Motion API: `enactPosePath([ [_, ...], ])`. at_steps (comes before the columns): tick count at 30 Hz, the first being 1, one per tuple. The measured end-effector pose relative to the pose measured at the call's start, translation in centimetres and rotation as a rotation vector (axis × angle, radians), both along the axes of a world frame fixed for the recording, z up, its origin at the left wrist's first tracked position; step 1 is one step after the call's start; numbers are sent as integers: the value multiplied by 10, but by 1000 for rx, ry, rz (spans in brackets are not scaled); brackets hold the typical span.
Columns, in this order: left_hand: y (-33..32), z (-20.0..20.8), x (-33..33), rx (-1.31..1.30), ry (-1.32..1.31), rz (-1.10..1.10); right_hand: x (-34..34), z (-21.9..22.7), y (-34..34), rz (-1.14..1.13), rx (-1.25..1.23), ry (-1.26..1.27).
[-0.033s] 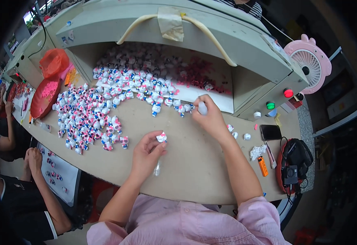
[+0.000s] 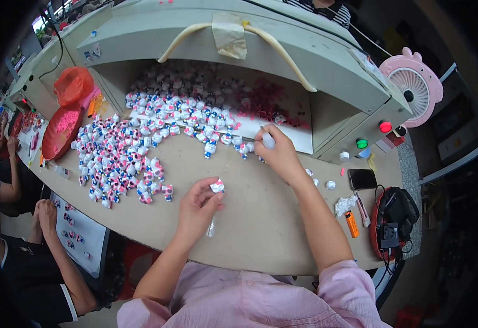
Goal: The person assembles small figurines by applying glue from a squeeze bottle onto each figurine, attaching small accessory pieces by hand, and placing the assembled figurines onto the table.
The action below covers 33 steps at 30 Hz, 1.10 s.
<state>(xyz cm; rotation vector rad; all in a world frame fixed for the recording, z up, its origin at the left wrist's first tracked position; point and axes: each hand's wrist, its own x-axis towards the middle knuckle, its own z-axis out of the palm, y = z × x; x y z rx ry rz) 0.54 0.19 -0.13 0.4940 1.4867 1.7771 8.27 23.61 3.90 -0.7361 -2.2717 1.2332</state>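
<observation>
My left hand [image 2: 198, 208] pinches a small white figurine [image 2: 217, 186] with pink and blue on it, over the middle of the bench. A thin clear strip [image 2: 211, 227] shows just below that hand. Farther off to the right, my right hand [image 2: 278, 156] is closed around a small whitish squeeze bottle [image 2: 268, 141]; its narrow tip points up and away. A few figurines [image 2: 244, 148] lie beside my right fingers. To the left, a large heap of white, pink and blue figurines [image 2: 116, 158] covers the bench.
A grey hooded booth [image 2: 354, 104] holds more figurines [image 2: 179, 104] and dark pink pieces [image 2: 266, 95]. At left stands a red bowl [image 2: 47, 143] of pink bits. A phone [image 2: 362, 179], crumpled tissue [image 2: 344, 205], orange lighter [image 2: 351, 224] and pink fan [image 2: 411, 85] are at right. A co-worker's hands [image 2: 45, 214] are at left.
The right hand and its bottle have shifted slightly away and to the left. My left hand keeps its hold on the figurine.
</observation>
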Motion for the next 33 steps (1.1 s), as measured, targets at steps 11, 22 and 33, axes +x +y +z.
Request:
enactPosePath([
  [11, 0, -3, -5, 26, -32, -45, -52, 11, 21, 90, 210, -174],
  [22, -1, -10, -9, 48, -2, -93, 57, 2, -73, 110, -880, -12],
  [33, -2, -9, -5, -2, 107, -120, 50, -16, -87, 154, -884, -2],
])
